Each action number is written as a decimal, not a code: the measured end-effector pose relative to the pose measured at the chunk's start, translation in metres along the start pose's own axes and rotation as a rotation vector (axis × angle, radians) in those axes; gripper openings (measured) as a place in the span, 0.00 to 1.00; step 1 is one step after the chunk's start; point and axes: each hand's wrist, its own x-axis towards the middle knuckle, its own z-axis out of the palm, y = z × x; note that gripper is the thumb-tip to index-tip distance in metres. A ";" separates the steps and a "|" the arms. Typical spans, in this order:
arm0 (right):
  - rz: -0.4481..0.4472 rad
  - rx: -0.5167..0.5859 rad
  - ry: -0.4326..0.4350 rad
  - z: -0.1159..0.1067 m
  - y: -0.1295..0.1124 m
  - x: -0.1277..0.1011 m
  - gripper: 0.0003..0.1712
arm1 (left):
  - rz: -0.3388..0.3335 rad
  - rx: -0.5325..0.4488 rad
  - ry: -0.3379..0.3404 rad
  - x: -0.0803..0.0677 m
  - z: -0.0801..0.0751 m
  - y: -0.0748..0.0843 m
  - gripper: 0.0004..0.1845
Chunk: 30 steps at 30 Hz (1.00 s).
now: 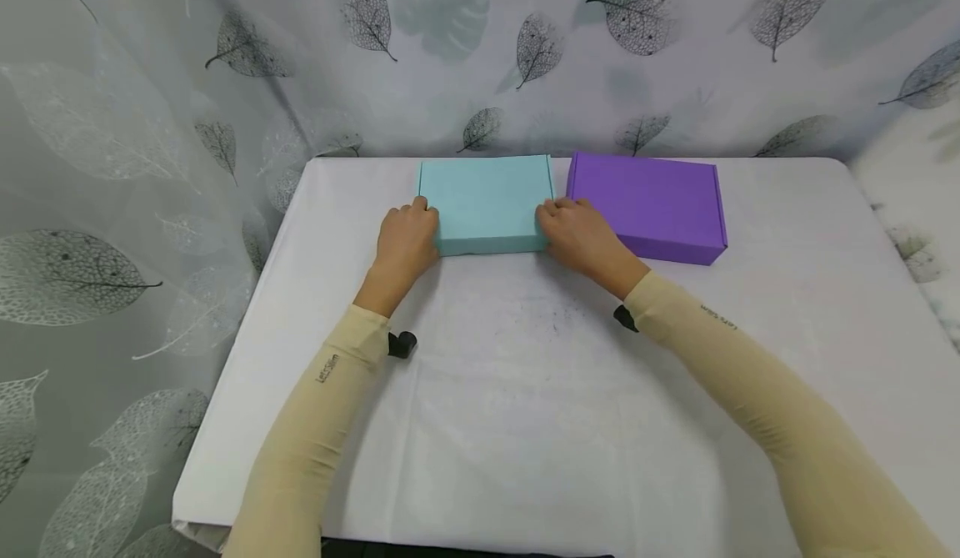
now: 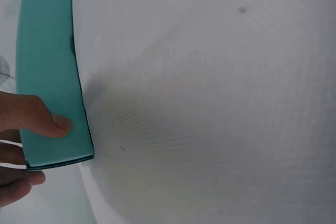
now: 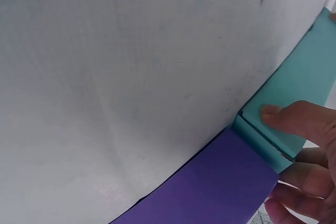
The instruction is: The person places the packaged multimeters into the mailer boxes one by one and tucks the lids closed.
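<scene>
A closed teal cardboard box (image 1: pixel 487 199) lies flat near the far edge of the table. My left hand (image 1: pixel 407 237) grips its left end; in the left wrist view the thumb (image 2: pixel 60 123) presses the front face and the other fingers reach round the end. At the opposite end my right hand (image 1: pixel 581 233) holds the box, its thumb (image 3: pixel 278 115) on the front face in the right wrist view. Fingers of that hand pass between the teal box and a closed purple box (image 1: pixel 645 203), which lies slightly angled just to the right.
A white cloth covers the table (image 1: pixel 525 424), with faint dark marks near its middle. Behind and to the left hangs a leaf-patterned curtain (image 1: pixel 442 82), close to the table's far edge. Small black wrist cameras (image 1: pixel 402 344) stick out below both sleeves.
</scene>
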 end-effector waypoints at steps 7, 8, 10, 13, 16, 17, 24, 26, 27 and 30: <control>-0.012 -0.022 -0.001 -0.001 -0.002 -0.007 0.22 | 0.023 0.044 0.015 -0.002 0.000 0.005 0.14; -0.013 -0.020 -0.005 -0.002 -0.001 -0.007 0.22 | 0.021 0.046 0.016 -0.003 0.000 0.006 0.13; -0.011 -0.016 -0.012 -0.003 -0.001 -0.008 0.24 | 0.018 0.046 0.020 -0.003 0.000 0.006 0.11; -0.003 -0.002 -0.025 -0.005 0.001 -0.008 0.27 | 0.016 0.042 0.022 -0.003 0.000 0.006 0.12; 0.009 0.013 -0.038 -0.006 0.002 -0.009 0.29 | 0.020 0.037 0.015 -0.002 0.002 0.007 0.12; 0.013 0.015 -0.040 -0.006 0.002 -0.010 0.29 | 0.021 0.034 0.013 -0.001 0.002 0.007 0.11; 0.074 0.135 -0.057 -0.001 0.003 -0.014 0.30 | -0.006 -0.046 -0.061 -0.001 0.002 0.001 0.17; 0.079 0.184 -0.070 -0.003 0.004 -0.016 0.32 | -0.037 -0.114 -0.096 -0.003 0.001 -0.005 0.23; 0.081 0.209 -0.076 -0.003 0.005 -0.017 0.33 | -0.054 -0.153 -0.109 -0.005 0.000 -0.008 0.25; 0.107 0.291 -0.094 -0.002 0.010 -0.020 0.36 | -0.083 -0.245 -0.106 -0.008 -0.001 -0.016 0.29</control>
